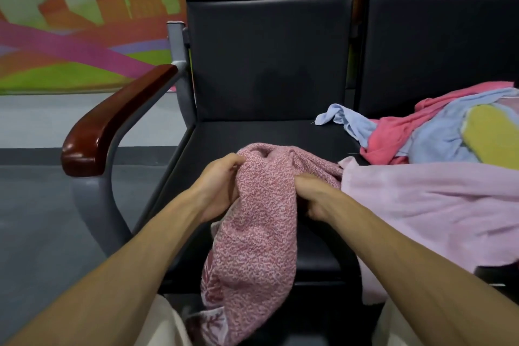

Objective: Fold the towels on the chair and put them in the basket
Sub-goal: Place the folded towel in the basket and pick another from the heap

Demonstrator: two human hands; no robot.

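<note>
Both hands are on the mottled pink towel point(261, 216) now, bunched up over the near edge of the black chair seat point(252, 135). The left hand point(217, 188) grips the left side of the bundle, the right hand point(311, 195) pinches into its right flank, with a thick roll of cloth between them. It hangs down off the seat toward the person's lap, nubbly and looped, with a leaf-pattern band at the bottom. To do this well, I'd say find two corners, pull them apart until the top edge runs straight, then fold (the weave looks heavy enough to drape cleanly). Off to the right, more wait: a smooth pale pink towel point(427, 205), plus a crumpled heap point(415, 132) of coral, light blue and yellow. No basket in sight.
</note>
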